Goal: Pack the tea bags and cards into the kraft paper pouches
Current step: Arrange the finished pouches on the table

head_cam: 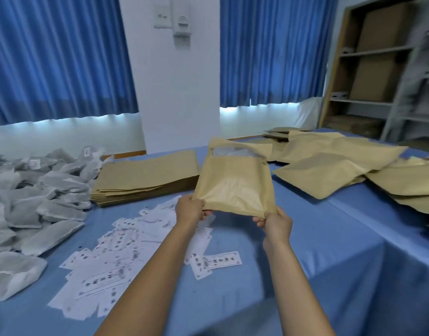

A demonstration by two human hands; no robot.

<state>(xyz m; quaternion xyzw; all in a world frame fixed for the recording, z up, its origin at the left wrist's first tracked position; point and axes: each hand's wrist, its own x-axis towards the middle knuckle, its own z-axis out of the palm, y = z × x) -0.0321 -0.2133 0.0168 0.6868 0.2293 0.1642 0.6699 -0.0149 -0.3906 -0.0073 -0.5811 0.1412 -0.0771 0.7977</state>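
- A blue cloth is covering the counter [305,238]. Blue curtains [58,57] are hanging beyond my fingers on either side of a white wall [179,93], and a shelf unit [368,69] holding brown boxes is standing far off to their right.
- I am stretching both arms forward. My left hand [190,209] and right hand [276,223] are each pinching a bottom corner of one kraft paper pouch [235,183], with the fingers [258,221] curling beneath it.
- The pouch is rising from my fingers above the counter, with something white showing in its open mouth.
- One stack of flat pouches [145,175] is lying beyond my left fingers.
- The tea bags [33,190] heaped far left of my fingers and the cards [126,251] scattered under my left arm are too many to count.
- Several filled pouches [329,163] are overlapping right of my right fingers, and I cannot tell how many.
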